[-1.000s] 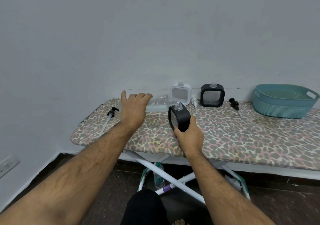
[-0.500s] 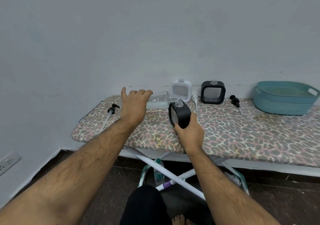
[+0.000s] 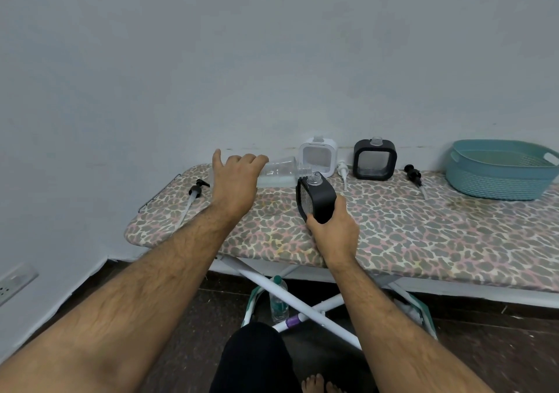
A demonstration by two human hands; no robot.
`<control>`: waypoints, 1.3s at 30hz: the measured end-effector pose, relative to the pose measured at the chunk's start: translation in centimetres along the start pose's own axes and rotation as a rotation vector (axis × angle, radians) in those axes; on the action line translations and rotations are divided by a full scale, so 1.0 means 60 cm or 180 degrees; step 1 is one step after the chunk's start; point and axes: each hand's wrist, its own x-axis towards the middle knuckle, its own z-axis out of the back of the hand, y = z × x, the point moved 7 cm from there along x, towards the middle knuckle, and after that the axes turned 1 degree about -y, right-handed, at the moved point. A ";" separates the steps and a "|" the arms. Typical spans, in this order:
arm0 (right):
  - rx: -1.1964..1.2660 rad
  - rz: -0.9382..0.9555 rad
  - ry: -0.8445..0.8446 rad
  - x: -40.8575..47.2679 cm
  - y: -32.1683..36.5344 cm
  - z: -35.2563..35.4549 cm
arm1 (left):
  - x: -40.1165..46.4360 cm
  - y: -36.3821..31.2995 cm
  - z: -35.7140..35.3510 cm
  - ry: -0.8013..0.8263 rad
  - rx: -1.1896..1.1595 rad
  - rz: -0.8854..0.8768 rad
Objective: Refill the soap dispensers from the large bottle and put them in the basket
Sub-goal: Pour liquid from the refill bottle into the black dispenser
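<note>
Left hand (image 3: 234, 185) grips the large bottle (image 3: 276, 174), tipped sideways, its neck meeting the mouth of the black dispenser (image 3: 316, 198) that the right hand (image 3: 332, 232) holds upright near the ironing board's (image 3: 423, 235) left end.

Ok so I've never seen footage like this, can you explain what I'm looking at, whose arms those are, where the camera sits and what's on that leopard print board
The camera is worn on a person's head and looks forward and down, so the two bare arms are the wearer's own. No robot is involved. The left hand holds a large clear bottle tipped on its side, its mouth at the open neck of a black soap dispenser, which the right hand grips. The surface is an ironing board against a wall. On it stand a white dispenser and a second black dispenser, both with pumps removed. Three loose pumps lie about: a black one on the left, a white one and another black one. A teal basket waits at the right.
</note>
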 end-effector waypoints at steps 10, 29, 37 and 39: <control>0.0048 -0.0050 0.0041 0.001 -0.003 -0.004 | 0.000 0.001 0.000 0.0007 0.0003 -0.0023; -0.0092 -0.0010 -0.0019 -0.002 0.009 0.005 | 0.003 0.001 0.003 -0.0033 0.0043 -0.0051; -0.0047 -0.0061 0.0003 -0.005 0.010 0.007 | 0.004 0.000 0.006 -0.0029 0.0029 -0.0069; -0.0103 -0.0051 -0.0003 -0.005 0.012 0.007 | 0.004 0.000 0.005 -0.0022 0.0038 -0.0073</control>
